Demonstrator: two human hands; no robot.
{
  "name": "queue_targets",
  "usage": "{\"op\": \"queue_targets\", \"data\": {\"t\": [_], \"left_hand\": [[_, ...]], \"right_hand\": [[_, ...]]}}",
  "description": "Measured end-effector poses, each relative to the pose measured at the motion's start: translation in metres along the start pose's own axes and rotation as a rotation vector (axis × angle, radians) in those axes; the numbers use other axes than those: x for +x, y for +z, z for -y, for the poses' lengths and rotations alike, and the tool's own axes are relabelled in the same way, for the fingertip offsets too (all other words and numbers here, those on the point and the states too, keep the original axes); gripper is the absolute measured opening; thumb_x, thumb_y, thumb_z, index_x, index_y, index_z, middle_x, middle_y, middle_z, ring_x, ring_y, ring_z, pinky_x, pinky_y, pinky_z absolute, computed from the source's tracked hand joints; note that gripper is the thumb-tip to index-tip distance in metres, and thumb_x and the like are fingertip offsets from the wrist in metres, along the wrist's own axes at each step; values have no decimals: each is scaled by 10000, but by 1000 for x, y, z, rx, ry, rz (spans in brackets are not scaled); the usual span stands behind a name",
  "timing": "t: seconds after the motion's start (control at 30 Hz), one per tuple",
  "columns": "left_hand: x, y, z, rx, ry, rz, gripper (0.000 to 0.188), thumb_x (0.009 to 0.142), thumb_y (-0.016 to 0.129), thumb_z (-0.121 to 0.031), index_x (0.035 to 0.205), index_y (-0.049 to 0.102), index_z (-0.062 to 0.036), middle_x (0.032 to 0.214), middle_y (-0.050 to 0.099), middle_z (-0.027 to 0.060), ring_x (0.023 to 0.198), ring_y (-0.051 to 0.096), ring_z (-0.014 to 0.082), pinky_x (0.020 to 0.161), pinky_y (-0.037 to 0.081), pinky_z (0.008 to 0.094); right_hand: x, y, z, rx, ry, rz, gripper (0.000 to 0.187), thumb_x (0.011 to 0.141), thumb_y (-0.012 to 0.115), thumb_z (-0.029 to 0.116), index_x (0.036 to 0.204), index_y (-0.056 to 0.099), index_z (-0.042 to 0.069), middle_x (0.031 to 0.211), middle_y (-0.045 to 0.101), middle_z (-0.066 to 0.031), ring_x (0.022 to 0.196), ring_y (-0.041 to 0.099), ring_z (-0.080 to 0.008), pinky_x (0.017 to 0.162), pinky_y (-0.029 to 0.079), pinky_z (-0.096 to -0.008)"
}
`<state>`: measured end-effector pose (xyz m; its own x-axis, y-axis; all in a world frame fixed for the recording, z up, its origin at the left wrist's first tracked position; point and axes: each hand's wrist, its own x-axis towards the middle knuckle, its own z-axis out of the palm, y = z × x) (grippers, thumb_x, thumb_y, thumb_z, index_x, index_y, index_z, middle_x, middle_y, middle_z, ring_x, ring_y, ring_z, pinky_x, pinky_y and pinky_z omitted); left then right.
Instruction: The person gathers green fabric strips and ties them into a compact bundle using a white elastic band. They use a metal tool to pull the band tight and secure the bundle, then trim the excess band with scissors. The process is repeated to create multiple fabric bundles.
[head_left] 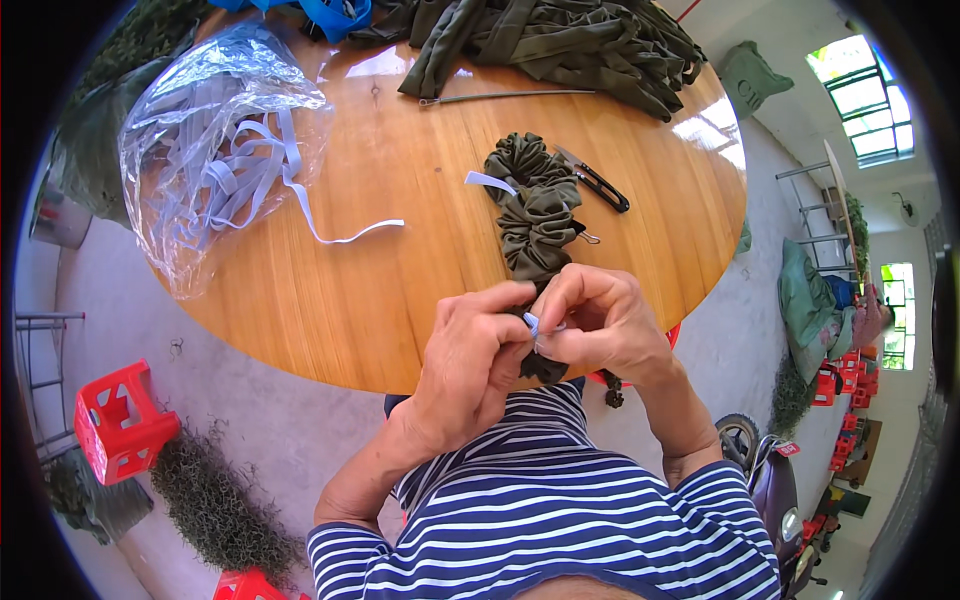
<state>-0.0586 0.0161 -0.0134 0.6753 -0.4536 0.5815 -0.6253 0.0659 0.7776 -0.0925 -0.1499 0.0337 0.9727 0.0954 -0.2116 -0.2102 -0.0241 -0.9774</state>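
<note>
Thumb and forefinger of the right hand (605,322) were pinched together, as I saw it, on a short bit of pale elastic (533,322) close to the near edge of the surface (400,320). The left hand (475,350) was right beside it, fingers curled in toward the same spot – I couldn't tell exactly what its fingertips gripped. From there the gathered olive fabric (537,240) ran away from the hands across the wood, bunched in thick ruffles, with a pale strip end (488,182) jutting out to the left of its far part. Just right of the ruffles I had a small black clip (580,230) with a wire handle, and beyond it black-handled snips (600,188). Farther out, a thin metal rod (510,97) lay in front of a heap of olive cloth (570,45). Over on the left, a clear plastic bag (240,65) held loose pale bands (265,165), one tail trailing onto the surface. A red stool (120,425) stood on the floor to the left.
</note>
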Motion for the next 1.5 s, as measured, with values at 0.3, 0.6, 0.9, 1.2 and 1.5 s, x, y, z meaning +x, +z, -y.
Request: {"op": "queue_targets", "data": {"t": [0.3, 0.6, 0.9, 1.2, 1.5], "left_hand": [[7, 9, -9, 52, 8, -143, 174, 757, 552, 71, 900, 501, -14, 802, 535, 119, 693, 530, 251, 603, 429, 307], [8, 10, -13, -163, -257, -277, 221, 794, 562, 8, 1012, 528, 0, 792, 563, 74, 665, 522, 146, 580, 416, 258], [27, -9, -18, -510, -743, -28, 153, 812, 573, -44, 940, 621, 26, 782, 592, 17, 682, 516, 49, 604, 410, 177], [7, 16, -4, -515, -703, -415, 103, 860, 512, -110, 793, 487, -36, 661, 498, 4, 581, 455, 49, 539, 388, 178], [18, 68, -32, -290, -558, 556, 116, 828, 546, -31, 914, 579, 38, 769, 551, 58, 666, 552, 101, 613, 462, 202]], "right_hand": [[1, 22, -1, -633, -713, -413, 138, 649, 626, -63, 736, 583, 36, 743, 587, -38, 519, 467, -52, 449, 369, -191], [7, 29, -4, -408, -483, -580, 136, 725, 632, -55, 838, 595, 10, 824, 625, -83, 652, 583, -106, 522, 458, -196], [9, 15, -26, -509, -757, -514, 163, 659, 677, -37, 800, 628, 27, 802, 613, -95, 691, 588, -144, 560, 478, -237], [-31, -3, -47, -313, -701, -442, 126, 692, 678, 7, 717, 558, 38, 807, 604, -71, 583, 567, -127, 487, 435, -210], [-115, -52, -65, 8, -295, -706, 26, 777, 609, 36, 801, 619, 34, 755, 589, -43, 594, 524, -69, 548, 439, -215]]}}
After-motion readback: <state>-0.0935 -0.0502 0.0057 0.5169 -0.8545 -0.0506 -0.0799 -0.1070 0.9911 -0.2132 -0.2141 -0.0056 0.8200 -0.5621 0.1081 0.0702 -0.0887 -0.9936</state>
